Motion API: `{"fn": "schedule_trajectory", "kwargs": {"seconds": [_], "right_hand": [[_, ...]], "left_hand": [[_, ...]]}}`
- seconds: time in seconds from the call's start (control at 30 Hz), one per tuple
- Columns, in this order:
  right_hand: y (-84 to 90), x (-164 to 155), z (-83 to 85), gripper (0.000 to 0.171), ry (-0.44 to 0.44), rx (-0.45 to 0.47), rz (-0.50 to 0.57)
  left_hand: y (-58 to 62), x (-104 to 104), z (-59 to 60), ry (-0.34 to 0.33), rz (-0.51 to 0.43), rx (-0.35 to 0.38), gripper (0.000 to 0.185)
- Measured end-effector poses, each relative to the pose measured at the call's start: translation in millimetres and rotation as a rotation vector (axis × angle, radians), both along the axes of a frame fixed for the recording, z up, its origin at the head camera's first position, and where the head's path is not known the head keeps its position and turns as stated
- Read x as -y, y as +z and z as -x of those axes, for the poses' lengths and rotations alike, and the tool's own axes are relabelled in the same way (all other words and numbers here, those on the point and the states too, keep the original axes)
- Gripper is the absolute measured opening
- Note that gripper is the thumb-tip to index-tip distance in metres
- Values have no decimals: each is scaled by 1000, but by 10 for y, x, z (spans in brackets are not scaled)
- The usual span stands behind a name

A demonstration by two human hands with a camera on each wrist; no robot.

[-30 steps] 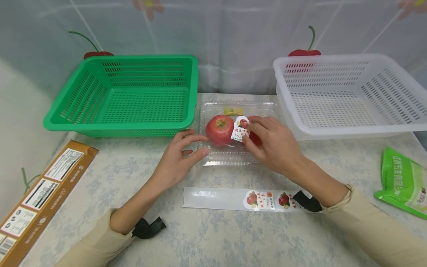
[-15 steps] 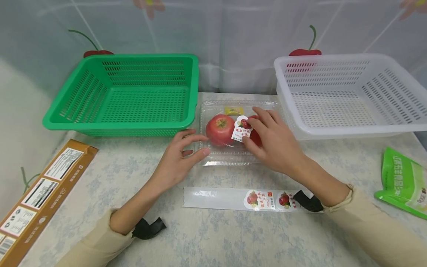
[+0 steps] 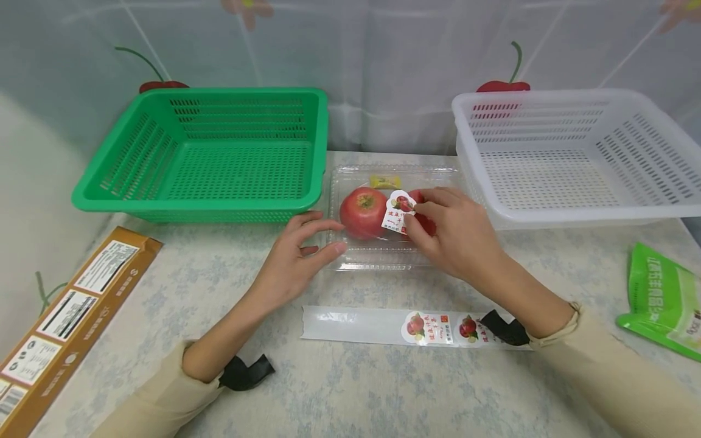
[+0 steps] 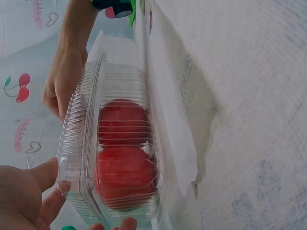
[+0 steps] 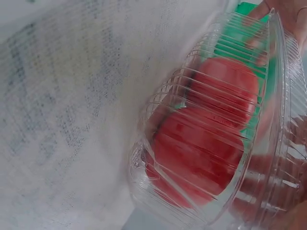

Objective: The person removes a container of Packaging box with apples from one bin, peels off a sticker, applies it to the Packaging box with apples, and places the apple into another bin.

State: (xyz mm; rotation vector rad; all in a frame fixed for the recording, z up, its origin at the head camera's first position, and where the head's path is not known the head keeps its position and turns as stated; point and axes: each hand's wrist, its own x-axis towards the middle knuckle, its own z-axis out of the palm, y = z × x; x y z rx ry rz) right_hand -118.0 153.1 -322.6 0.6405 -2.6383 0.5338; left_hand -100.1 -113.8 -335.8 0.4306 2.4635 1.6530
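A clear plastic clamshell box (image 3: 378,258) stands on the table with two red apples (image 3: 362,213) inside, the right one partly hidden. A white apple sticker (image 3: 395,220) lies on its lid, slanted over the middle. My right hand (image 3: 457,234) presses the sticker's right side, thumb and index fingertips close together. At the box's left front corner rests my left hand (image 3: 292,261), its thumb and index finger apart. In the left wrist view the left thumb (image 4: 45,173) is by the lid. A small yellow packet (image 3: 385,182) shows near the box's back edge.
A green basket (image 3: 199,210) stands back left, a white basket (image 3: 580,216) back right. A strip of apple stickers (image 3: 356,324) lies in front of the box. An orange-brown carton (image 3: 82,322) is at left, a green bag (image 3: 665,298) at right.
My right hand's fingers spread and lifted from the sticker half a second ago, and are now drawn together on its right side. My left hand and the box have stayed in place.
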Motion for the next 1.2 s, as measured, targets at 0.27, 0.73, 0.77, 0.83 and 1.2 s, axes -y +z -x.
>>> {"fn": "schedule_trajectory", "kwargs": {"seconds": [0.27,0.73,0.77,0.83,1.2], "right_hand": [[-29,-19,-18,39,2,35,-79],[129,1,111,42,51,149,-195],[129,3,121,43,51,159,-195],[112,-3,125,45,43,170,-160],[47,-38,104,36,37,176,43]], "left_hand": [[6,-6,-3,-8,-1,-6,33],[-1,-1,20,-29,-39,4,30],[2,2,19,-29,-40,4,30],[7,4,16,-31,-42,5,31],[27,-3,14,-28,-20,22,32]]}}
